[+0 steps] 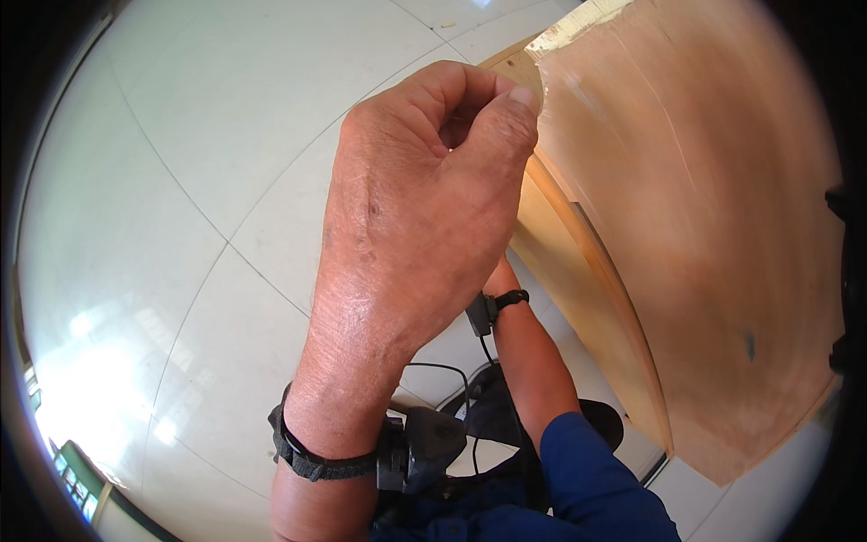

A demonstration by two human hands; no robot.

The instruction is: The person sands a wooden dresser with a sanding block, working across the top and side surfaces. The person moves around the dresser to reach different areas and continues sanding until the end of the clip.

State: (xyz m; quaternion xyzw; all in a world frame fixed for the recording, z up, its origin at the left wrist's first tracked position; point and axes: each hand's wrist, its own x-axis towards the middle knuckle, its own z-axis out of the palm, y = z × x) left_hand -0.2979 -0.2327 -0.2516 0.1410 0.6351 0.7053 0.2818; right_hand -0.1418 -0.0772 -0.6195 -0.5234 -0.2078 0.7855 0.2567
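Observation:
My left hand [433, 176] is raised close to the camera, back of the hand up, fingers curled and thumb tip pressed to the forefinger. Anything thin between the fingertips cannot be made out. Its fingertips overlap the left edge of a large reddish-brown wooden panel [677, 223]; contact is unclear. My right hand is hidden behind the left one; only its forearm, wrist strap [511, 298] and blue sleeve show. A curved light-wood rail [582, 271] runs along the panel's left side. Rough pale yellow material [576, 27] covers the panel's upper edge.
Glossy pale floor tiles [203, 169] spread out on the left, with a bright reflection at lower left. Black devices [433, 447] are strapped to both wrists, and dark cables hang between the arms. A green-edged object [81, 467] stands at the lower left rim.

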